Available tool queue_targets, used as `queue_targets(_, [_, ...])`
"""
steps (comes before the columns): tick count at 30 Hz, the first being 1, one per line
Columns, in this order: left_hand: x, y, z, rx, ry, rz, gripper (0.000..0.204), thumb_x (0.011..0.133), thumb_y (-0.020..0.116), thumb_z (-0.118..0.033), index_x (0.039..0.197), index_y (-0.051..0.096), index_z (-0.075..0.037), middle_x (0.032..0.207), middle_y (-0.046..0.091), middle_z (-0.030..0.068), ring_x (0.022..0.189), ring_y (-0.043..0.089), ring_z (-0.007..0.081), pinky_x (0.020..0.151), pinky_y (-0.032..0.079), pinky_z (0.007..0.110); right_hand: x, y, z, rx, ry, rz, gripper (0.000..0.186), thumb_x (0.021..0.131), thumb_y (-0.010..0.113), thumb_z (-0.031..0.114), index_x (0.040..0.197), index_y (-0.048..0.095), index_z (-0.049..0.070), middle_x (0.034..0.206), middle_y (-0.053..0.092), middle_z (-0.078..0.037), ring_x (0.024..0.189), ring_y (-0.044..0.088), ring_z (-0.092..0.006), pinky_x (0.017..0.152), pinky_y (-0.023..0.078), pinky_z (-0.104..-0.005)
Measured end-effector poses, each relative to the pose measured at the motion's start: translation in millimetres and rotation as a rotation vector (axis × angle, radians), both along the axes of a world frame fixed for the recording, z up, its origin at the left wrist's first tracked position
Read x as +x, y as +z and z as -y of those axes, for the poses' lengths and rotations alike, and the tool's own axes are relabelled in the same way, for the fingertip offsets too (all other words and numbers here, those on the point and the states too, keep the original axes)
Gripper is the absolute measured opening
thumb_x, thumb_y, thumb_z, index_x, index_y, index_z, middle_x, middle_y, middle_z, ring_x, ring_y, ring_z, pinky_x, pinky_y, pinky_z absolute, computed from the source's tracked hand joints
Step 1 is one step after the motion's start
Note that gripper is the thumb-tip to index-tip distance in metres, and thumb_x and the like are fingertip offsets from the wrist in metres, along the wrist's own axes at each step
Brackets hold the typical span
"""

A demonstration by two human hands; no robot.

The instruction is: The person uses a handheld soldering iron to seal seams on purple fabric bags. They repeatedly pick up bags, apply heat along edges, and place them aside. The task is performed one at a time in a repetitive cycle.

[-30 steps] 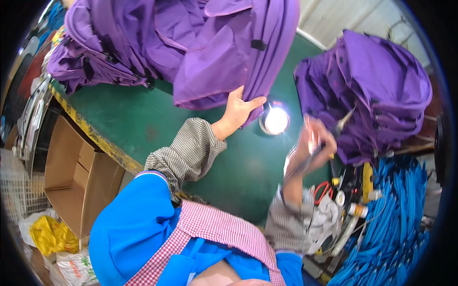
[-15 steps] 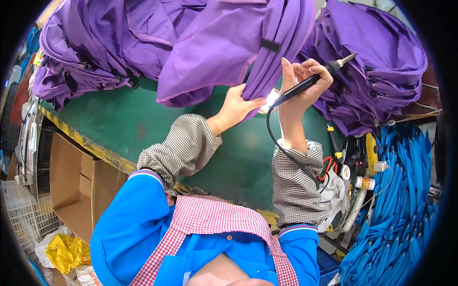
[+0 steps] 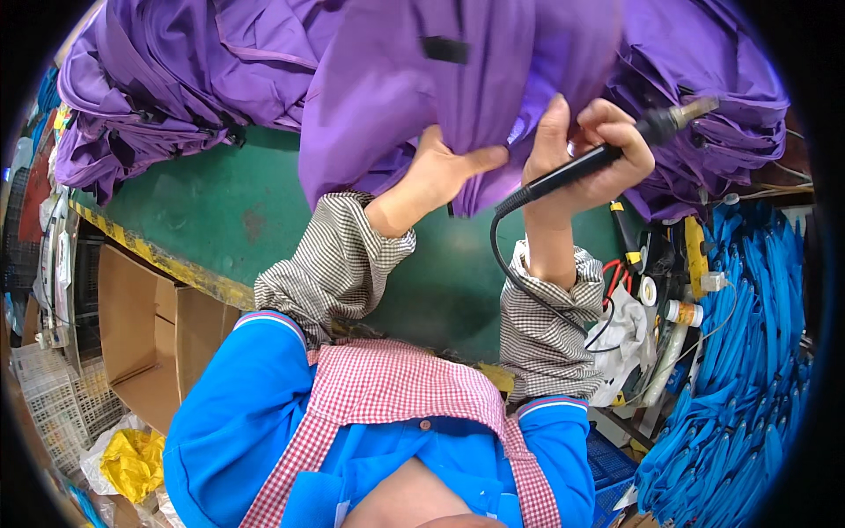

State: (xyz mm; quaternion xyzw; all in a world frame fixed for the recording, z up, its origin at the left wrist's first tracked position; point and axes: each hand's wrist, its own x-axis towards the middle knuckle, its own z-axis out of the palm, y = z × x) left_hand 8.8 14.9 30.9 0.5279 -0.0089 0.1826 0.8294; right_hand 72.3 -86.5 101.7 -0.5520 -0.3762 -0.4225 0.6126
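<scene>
1. The fingers of the left hand (image 3: 437,172) are pressed against the hanging fold of purple fabric (image 3: 458,88), thumb out to the right along its lower edge; they pinch or cup the cloth from below, and the fingertips are hidden behind it.
2. The fingers of the right hand (image 3: 581,154) are wrapped tight round the black grip of a corded hot-tip tool (image 3: 616,151), just right of the fold. Its metal tip points up and to the right, away from the fold, and lies over the purple pile on that side.
3. The thumb of the right hand also touches the fold's right edge, so both hands meet on the same bit of cloth.
4. The black cord (image 3: 506,255) loops down from the grip, below the fold, and past the checked right sleeve.
5. Under the fold lies the green counter (image 3: 220,207); more purple fabric is heaped to the left of the fold and beyond it.
6. Risks, as I judge them: the tip, if hot, could scorch the pile it lies over, or the left thumb if swung towards the fold; the looped cord could snag the sleeve and jerk the tool.
</scene>
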Motion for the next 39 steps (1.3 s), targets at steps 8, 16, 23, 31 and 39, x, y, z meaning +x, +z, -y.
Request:
queue_targets(8, [-5,-18,9,-0.081,0.141,0.013,0.049,0.079,0.075,-0.005,0.123,0.054,0.001,0.115,0.063,0.0059,0.102,0.06,0.0161,0.09,0.048,0.029,-6,-31,1,-0.025,0.053,-0.087,0.042,0.077,0.071,-0.007,0.098,0.038,0.007,0.083,0.048,-0.005,0.063,0.041,-0.01,0.057,0.037,-0.0223])
queue_targets(16, [26,0,18,0.085,0.166,-0.105,0.029,0.082,0.073,-0.013,0.102,0.066,0.006,0.091,0.07,0.0088,0.078,0.064,0.0129,0.07,0.052,0.027,4,-22,10,-0.043,-0.041,-0.239,0.042,0.078,0.074,-0.003,0.098,0.04,0.008,0.083,0.042,0.0,0.068,0.038,-0.0062,0.063,0.038,-0.0188])
queue_targets(23, [8,-30,32,0.109,0.19,-0.278,0.037,0.076,0.079,-0.009,0.107,0.063,0.004,0.096,0.067,0.0052,0.083,0.063,0.013,0.076,0.051,0.027,7,-49,28,0.015,0.008,-0.388,0.037,0.08,0.075,0.004,0.094,0.041,0.006,0.076,0.042,0.0,0.063,0.04,-0.0074,0.059,0.038,-0.0191])
queue_targets(31, [0,-33,28,-0.123,0.039,-0.12,0.047,0.073,0.082,-0.009,0.114,0.06,0.001,0.108,0.066,0.0078,0.096,0.062,0.0154,0.085,0.051,0.03,8,-44,21,-0.095,-0.014,-0.312,0.038,0.072,0.08,0.006,0.093,0.048,0.006,0.077,0.05,0.001,0.063,0.046,-0.0082,0.06,0.042,-0.0216])
queue_targets(39, [-8,-26,32,0.072,0.109,-0.193,0.045,0.072,0.082,-0.006,0.11,0.061,0.002,0.102,0.067,0.007,0.091,0.064,0.014,0.081,0.053,0.029,5,-44,25,-0.237,-0.143,-0.325,0.038,0.074,0.08,0.008,0.097,0.049,0.006,0.078,0.052,0.001,0.064,0.048,-0.0076,0.061,0.043,-0.0217])
